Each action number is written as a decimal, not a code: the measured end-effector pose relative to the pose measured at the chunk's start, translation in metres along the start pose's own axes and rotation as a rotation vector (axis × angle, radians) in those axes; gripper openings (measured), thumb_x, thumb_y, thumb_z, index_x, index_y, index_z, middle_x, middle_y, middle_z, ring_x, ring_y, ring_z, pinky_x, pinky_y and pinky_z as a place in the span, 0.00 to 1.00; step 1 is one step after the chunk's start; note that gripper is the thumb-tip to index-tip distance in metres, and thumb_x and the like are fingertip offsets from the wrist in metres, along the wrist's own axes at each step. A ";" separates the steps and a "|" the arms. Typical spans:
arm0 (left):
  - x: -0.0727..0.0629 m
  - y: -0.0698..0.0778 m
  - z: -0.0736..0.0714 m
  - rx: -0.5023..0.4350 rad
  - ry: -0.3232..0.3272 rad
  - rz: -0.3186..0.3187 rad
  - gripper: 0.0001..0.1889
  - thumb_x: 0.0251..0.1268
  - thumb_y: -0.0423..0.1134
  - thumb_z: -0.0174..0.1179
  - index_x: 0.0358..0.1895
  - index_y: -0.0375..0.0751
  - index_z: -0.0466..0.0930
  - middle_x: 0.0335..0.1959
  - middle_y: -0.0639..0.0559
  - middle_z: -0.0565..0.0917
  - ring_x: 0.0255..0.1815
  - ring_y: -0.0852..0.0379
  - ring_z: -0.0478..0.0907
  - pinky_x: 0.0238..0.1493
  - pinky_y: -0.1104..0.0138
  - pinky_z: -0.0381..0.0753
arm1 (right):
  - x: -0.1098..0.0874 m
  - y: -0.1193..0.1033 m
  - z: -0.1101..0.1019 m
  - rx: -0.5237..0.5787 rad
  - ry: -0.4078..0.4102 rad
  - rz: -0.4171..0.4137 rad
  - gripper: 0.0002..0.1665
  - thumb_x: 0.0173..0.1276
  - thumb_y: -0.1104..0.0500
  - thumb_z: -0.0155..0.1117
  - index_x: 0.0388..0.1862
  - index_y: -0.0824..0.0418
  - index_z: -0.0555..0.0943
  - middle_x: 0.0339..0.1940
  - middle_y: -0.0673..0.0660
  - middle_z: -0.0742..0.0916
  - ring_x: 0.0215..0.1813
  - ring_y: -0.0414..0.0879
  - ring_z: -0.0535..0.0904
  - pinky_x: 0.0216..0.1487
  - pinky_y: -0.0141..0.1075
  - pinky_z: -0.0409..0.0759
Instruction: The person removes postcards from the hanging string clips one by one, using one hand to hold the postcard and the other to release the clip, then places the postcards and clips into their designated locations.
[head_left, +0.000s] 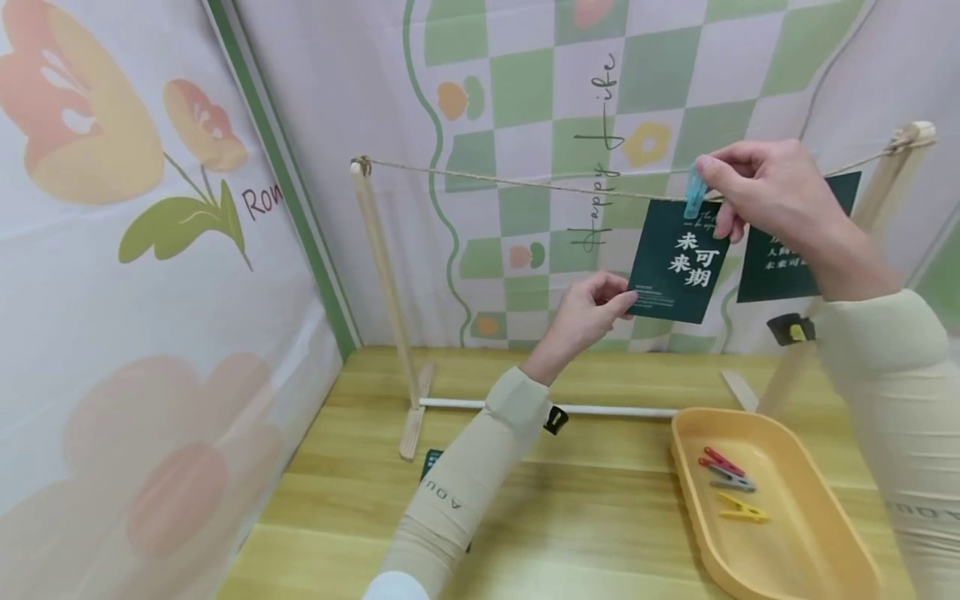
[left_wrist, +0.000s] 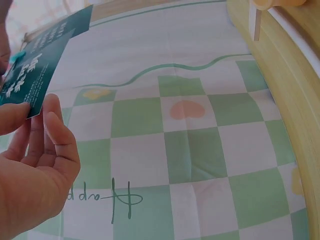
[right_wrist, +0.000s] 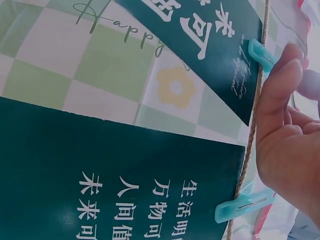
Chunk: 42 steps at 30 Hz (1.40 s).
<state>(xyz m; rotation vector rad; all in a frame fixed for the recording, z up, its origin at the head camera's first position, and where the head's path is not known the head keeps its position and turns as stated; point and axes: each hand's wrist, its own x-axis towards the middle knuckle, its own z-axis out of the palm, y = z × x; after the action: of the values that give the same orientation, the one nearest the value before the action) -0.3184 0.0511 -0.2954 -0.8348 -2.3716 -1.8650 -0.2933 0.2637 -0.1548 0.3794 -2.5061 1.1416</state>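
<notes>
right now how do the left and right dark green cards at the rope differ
The left card shows large white characters, the right card smaller ones. The left hand pinches the left card's lower corner; no hand holds the right card. Both are dark green with light blue clips.

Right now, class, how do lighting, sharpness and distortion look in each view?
Head view: soft, even light; posts splay outward, perhaps from lens distortion; small print on the held card is illegible. Left wrist view: upper left corner looks washed out. Right wrist view: large characters on the lower card are crisp.
</notes>
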 end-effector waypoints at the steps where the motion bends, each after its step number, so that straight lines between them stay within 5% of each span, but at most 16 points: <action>1: -0.001 -0.001 -0.001 -0.001 0.001 0.003 0.09 0.70 0.39 0.60 0.47 0.39 0.81 0.36 0.49 0.85 0.28 0.69 0.82 0.27 0.76 0.77 | 0.001 -0.001 0.001 -0.009 -0.003 0.002 0.35 0.73 0.44 0.56 0.63 0.72 0.72 0.14 0.53 0.83 0.15 0.49 0.79 0.26 0.27 0.76; 9: -0.001 -0.002 -0.004 0.005 0.001 0.011 0.08 0.70 0.39 0.60 0.46 0.39 0.81 0.33 0.49 0.86 0.27 0.69 0.81 0.27 0.76 0.78 | 0.003 -0.004 0.000 -0.070 -0.045 0.039 0.29 0.74 0.41 0.54 0.58 0.63 0.72 0.14 0.55 0.80 0.14 0.50 0.74 0.19 0.34 0.72; 21: -0.004 -0.002 -0.009 0.003 -0.002 0.019 0.07 0.70 0.39 0.60 0.43 0.39 0.82 0.31 0.49 0.85 0.27 0.67 0.82 0.22 0.76 0.70 | -0.002 -0.006 -0.001 -0.017 -0.065 -0.087 0.08 0.76 0.48 0.52 0.47 0.48 0.72 0.12 0.55 0.76 0.12 0.49 0.71 0.17 0.36 0.67; 26: -0.004 -0.001 -0.009 0.009 -0.010 0.017 0.07 0.69 0.38 0.61 0.43 0.38 0.81 0.31 0.48 0.85 0.31 0.58 0.85 0.24 0.76 0.72 | -0.001 -0.007 -0.001 -0.002 -0.016 -0.114 0.04 0.76 0.51 0.54 0.44 0.48 0.74 0.15 0.51 0.75 0.13 0.46 0.69 0.18 0.33 0.68; 33: -0.004 -0.001 -0.009 0.048 -0.022 -0.015 0.07 0.68 0.39 0.62 0.43 0.40 0.82 0.31 0.51 0.86 0.26 0.69 0.81 0.24 0.77 0.73 | -0.002 -0.008 -0.001 0.035 0.099 -0.168 0.02 0.74 0.55 0.58 0.38 0.49 0.77 0.16 0.47 0.76 0.12 0.41 0.68 0.15 0.33 0.63; 42: -0.006 0.000 -0.014 0.034 -0.017 -0.023 0.07 0.69 0.38 0.61 0.43 0.39 0.82 0.30 0.50 0.85 0.25 0.69 0.81 0.24 0.77 0.73 | -0.005 -0.017 0.005 0.195 0.246 -0.239 0.05 0.72 0.62 0.60 0.36 0.53 0.79 0.25 0.45 0.82 0.13 0.36 0.71 0.15 0.24 0.68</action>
<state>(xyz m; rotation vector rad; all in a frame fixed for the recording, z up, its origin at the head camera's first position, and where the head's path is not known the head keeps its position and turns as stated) -0.3175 0.0362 -0.2938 -0.8276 -2.4260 -1.8280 -0.2835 0.2492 -0.1483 0.5384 -2.0840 1.2539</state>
